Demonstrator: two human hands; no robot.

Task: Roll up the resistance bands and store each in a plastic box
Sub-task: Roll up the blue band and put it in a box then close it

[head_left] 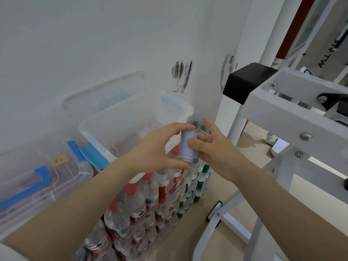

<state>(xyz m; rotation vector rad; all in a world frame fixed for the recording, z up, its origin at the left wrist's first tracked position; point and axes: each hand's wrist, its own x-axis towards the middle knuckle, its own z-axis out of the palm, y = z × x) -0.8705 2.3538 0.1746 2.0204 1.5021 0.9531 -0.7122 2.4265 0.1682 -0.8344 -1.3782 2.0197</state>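
A pale lilac resistance band (pixel 187 146), rolled into a tight upright cylinder, is held between both hands. My left hand (pixel 160 147) pinches it from the left, with fingers at its top and bottom. My right hand (pixel 214 149), a ring on one finger, presses it from the right with the thumb on its side. The roll hangs just in front of an open clear plastic box (pixel 180 112) that rests on stacked water bottles. The box's clear lid (pixel 105 89) leans against the wall behind it. Reddish contents show dimly through the box wall.
Closed clear boxes with blue latches (pixel 41 178) sit at the left. Shrink-wrapped packs of water bottles (pixel 150 202) are stacked below the hands. A grey metal gym machine frame (pixel 293 113) with a black end cap crowds the right side. A white wall stands behind.
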